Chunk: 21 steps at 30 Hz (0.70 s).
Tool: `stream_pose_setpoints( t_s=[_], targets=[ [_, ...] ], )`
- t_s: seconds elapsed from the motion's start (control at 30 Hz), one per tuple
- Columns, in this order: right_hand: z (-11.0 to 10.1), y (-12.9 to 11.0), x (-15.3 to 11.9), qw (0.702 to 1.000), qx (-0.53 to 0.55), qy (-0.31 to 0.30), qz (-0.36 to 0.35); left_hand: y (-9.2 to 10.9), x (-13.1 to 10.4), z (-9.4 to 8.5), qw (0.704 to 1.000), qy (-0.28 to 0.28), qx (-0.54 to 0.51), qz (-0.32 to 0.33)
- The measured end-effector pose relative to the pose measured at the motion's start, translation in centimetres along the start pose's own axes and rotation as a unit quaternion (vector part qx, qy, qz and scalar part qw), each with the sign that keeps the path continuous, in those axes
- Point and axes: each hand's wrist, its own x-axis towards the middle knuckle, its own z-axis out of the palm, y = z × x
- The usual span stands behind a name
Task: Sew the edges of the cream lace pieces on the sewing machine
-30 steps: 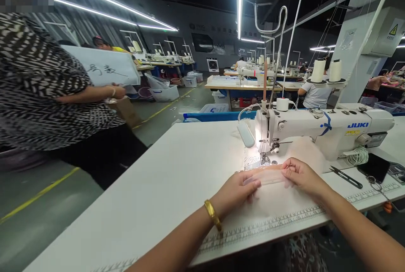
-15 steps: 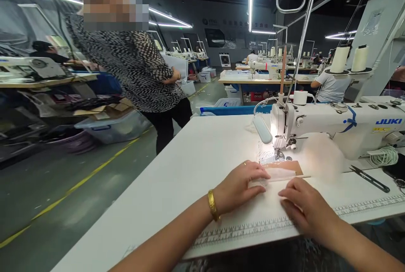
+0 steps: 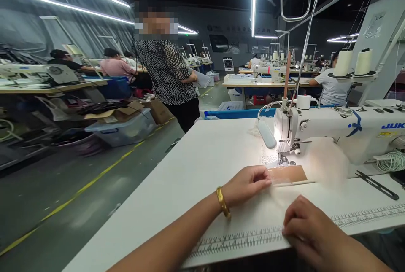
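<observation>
My left hand (image 3: 249,185) rests on the table in front of the sewing machine (image 3: 284,126), thumb and fingertips pinched on a pale, sheer fabric (image 3: 281,197). This fabric is hard to tell from the white tabletop; it spreads towards my right hand (image 3: 305,225). Near the ruler tape, the right fingers are curled and pressed together, seemingly on the fabric's near part, which is mostly hidden. Beyond the fingertips, a brown plate (image 3: 289,173) lies just before the presser foot (image 3: 282,159), with a thin pale rod (image 3: 297,183) along its near edge.
A ruler tape (image 3: 240,238) runs along the table's front edge. Thread snips (image 3: 378,185) lie at right, near a coil of pale cord (image 3: 392,161). Sheer material (image 3: 327,162) is bunched beside the machine. A person in a patterned top (image 3: 167,71) stands beyond the table.
My right hand has drawn back towards the table edge, away from the left, and its fingers have closed. The left fingers have come together. The white fabric has come off the brown plate.
</observation>
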Motion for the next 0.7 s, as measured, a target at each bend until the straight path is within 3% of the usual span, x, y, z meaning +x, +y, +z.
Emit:
stream_pose_setpoints(
  t_s=[0.07, 0.23, 0.33, 0.4, 0.5, 0.7],
  targets=[
    [-1.0, -0.5, -0.4, 0.993, 0.11, -0.036, 0.012, 1.0, -0.4, -0.1, 0.998, -0.049, -0.05, -0.004],
    [-3.1, -0.2, 0.1, 0.966, 0.223, 0.058, 0.118, 4.1, -0.9, -0.2, 0.974, -0.196, -0.102, -0.04],
    [-2.9, 0.4, 2.3, 0.941, 0.298, -0.005, 0.159, 4.6, 0.0, -0.6, 0.968, -0.23, -0.084, -0.054],
    [-2.5, 0.9, 4.1, 0.928, 0.317, -0.024, 0.194, 4.0, 1.2, -1.0, 0.972, -0.216, -0.072, -0.048],
    [-2.3, 2.1, 6.5, 0.934, 0.261, 0.004, 0.244, 2.1, 3.0, -1.7, 0.983, -0.164, -0.059, -0.052],
    [-1.8, 4.7, 8.1, 0.959, 0.198, 0.025, 0.203, -0.4, 3.8, -1.5, 0.994, -0.078, -0.04, -0.067]
  ],
)
